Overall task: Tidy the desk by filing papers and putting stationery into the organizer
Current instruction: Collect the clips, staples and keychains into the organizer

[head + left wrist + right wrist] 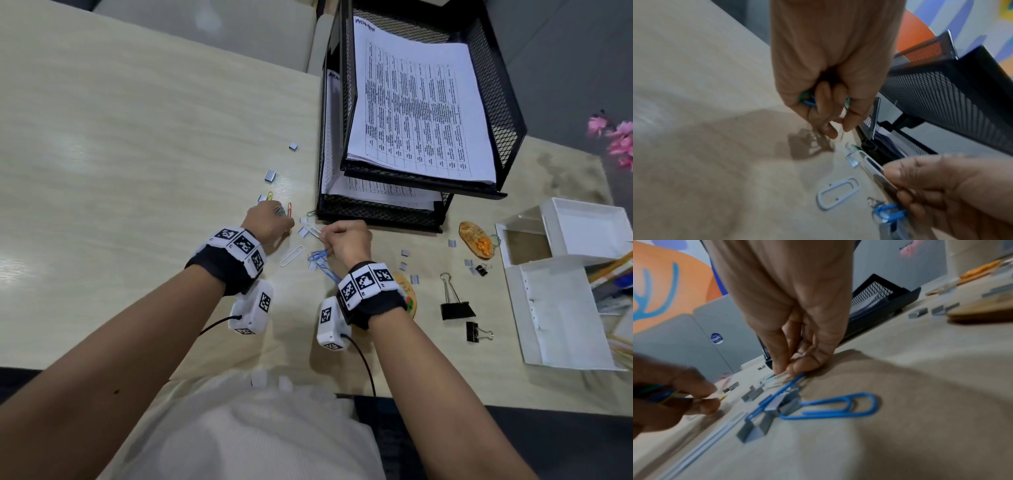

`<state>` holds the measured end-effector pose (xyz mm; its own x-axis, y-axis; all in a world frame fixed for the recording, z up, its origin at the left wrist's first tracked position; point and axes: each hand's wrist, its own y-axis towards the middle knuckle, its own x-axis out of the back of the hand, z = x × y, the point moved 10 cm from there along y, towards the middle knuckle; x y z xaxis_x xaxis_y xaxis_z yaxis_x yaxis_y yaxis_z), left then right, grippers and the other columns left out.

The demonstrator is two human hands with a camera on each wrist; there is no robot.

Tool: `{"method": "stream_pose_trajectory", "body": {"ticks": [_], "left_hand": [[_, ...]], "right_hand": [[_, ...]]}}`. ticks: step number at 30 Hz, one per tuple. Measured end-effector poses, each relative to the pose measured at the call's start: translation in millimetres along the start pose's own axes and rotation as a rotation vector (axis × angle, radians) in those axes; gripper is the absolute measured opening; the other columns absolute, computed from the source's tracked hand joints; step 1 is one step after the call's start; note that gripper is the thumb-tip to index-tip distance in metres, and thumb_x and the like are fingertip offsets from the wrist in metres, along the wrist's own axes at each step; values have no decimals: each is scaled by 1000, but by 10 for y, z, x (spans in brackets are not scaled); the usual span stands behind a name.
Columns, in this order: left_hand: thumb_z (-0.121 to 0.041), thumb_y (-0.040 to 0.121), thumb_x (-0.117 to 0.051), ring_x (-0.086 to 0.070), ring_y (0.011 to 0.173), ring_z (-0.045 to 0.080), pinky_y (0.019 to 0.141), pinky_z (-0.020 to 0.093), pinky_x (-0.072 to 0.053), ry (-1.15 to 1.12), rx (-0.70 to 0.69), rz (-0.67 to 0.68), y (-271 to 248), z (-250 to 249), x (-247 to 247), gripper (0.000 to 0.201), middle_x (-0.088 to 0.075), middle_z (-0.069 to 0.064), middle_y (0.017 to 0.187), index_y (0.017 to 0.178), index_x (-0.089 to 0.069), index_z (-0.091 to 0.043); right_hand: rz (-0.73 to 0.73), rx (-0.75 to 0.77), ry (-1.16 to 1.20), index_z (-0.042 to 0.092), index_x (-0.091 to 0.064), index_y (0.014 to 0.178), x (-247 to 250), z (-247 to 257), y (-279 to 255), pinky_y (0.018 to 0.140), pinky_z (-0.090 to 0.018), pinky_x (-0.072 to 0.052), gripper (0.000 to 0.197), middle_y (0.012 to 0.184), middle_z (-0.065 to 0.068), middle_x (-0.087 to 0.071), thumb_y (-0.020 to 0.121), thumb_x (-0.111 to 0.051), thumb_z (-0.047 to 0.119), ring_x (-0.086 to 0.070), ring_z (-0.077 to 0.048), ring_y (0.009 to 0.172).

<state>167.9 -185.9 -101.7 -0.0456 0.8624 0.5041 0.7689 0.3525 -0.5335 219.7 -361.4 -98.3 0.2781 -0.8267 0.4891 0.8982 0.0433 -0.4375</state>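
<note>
The left hand (269, 222) is in the middle of the head view, low over the pale wooden desk (120, 154); its fingers are curled around a small bundle of coloured wire paper clips (280, 209), green and blue ones showing in the fist in the left wrist view, and the thumb and a fingertip (830, 131) come together just above the desk surface. The right hand (349, 241) is just to the right of it, also curled; its fingertips pinch several blue wire paper clips (318, 255) and one long white paper clip (313, 230), which sticks out toward the upper left of the frame. One large white paper clip (292, 255) lies flat on the desk between the two hands, touched by neither; one large blue paper clip (830, 407) lies free below the right hand, among small grey blocks of staples (750, 433).

The black wire-mesh paper tray (496, 113), with two levels, stands in the upper right of the head view, just beyond the hands; printed white sheets (418, 113) lie in both levels. The white plastic desk organizer (561, 308) stands at the right edge, well apart from the hands; between it and the right wrist lie a large black binder clip (457, 308) and a smaller black binder clip (474, 331).
</note>
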Motion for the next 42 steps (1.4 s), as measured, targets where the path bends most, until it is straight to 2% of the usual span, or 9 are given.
{"method": "stream_pose_trajectory", "body": {"ticks": [5,8,15,20,24,30,34,39,42], "left_hand": [[5,82,-56,-44,25,2,31,8,-27,-367,17,74,-59,51,-51,26,-52,9,63,72,-45,-16],[3,83,-53,-45,27,4,32,8,-28,-355,45,35,-55,120,-42,27,-53,8,64,74,-46,-22],[-39,98,-30,-31,23,5,31,7,-18,-844,234,357,-270,76,-380,45,-49,2,42,69,-48,-10],[-38,98,-24,-42,29,9,32,9,-28,-965,307,516,-364,148,-453,47,-49,0,40,66,-45,-10],[-30,99,-32,-38,28,4,32,10,-26,-951,260,381,-277,282,-226,37,-44,-6,38,66,-42,-16],[-28,100,-35,-35,28,2,29,10,-27,-968,256,303,-223,385,-45,33,-43,-8,39,69,-42,-17],[-28,100,-35,-35,28,1,29,9,-26,-965,272,312,-206,390,-63,33,-43,-8,38,69,-42,-18],[-27,100,-34,-36,27,2,27,9,-27,-942,282,323,-209,348,-144,33,-42,-8,37,69,-42,-17],[-26,100,-34,-35,26,2,28,9,-26,-939,289,335,-228,331,-180,33,-42,-7,36,69,-41,-17]], "right_hand": [[8,75,6,6,-68,80,86,150,-107,45,-3,-40,26,63,-1,-57,78,-49,-11,-51,-9,56],[17,58,76,2,-70,90,94,147,-164,52,-20,-43,22,66,-4,-58,82,-51,-8,-49,-12,54],[224,268,-83,5,-73,87,-105,532,-364,51,-6,-41,17,62,8,-59,82,-58,-3,-52,6,48],[208,454,-214,4,-72,95,-177,962,-332,81,-19,-47,17,89,-7,-70,86,-58,2,-60,-4,77],[173,658,-914,13,-66,111,-403,1099,-282,99,-38,-35,33,118,-9,-62,88,-45,0,-45,-29,118],[213,851,-1482,15,-61,111,-668,1013,-374,94,-47,-10,29,118,-1,-59,86,-49,8,-29,-27,127],[184,817,-1430,13,-58,111,-623,877,-428,107,-52,-17,24,116,-5,-62,89,-48,14,-31,-27,128],[51,865,-1156,11,-66,81,-466,677,-730,93,-43,-13,13,84,-6,-69,70,-65,3,-50,-27,108],[73,653,-997,16,-68,92,-230,422,-589,87,-35,-13,20,92,-3,-68,81,-55,5,-45,-24,109]]}}
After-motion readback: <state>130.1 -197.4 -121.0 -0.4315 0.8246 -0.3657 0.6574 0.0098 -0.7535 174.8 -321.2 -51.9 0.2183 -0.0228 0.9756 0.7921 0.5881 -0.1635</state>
